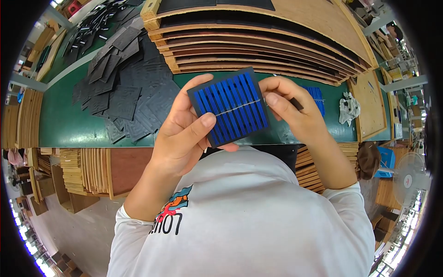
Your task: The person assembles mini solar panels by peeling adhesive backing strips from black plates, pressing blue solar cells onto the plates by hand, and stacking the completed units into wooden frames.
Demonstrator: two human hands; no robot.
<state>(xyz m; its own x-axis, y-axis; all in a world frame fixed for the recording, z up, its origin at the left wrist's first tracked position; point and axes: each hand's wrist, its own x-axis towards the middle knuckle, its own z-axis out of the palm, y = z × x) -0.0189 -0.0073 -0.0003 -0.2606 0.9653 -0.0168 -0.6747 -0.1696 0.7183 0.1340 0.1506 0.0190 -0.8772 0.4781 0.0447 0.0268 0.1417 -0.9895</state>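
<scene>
My left hand (182, 131) is closed on a small square solar panel (233, 108), thumb on its face and fingers behind it. Blue bars with a pale line across them cover the panel inside a black border, and it is held tilted above the bench. At the panel's right edge my right hand (295, 108) has thumb and forefinger pinched together. A small dark strip (296, 104) shows among its fingers, partly hidden. Whether the right fingertips also touch the panel I cannot tell.
The green bench (60, 124) bears a heap of black sheets (122, 99) at left and dark strips (97, 30) behind. A wooden rack of stacked boards (258, 41) stands ahead. To the right are another blue panel (316, 99) and a white cloth (349, 108); a fan (408, 180) stands beyond.
</scene>
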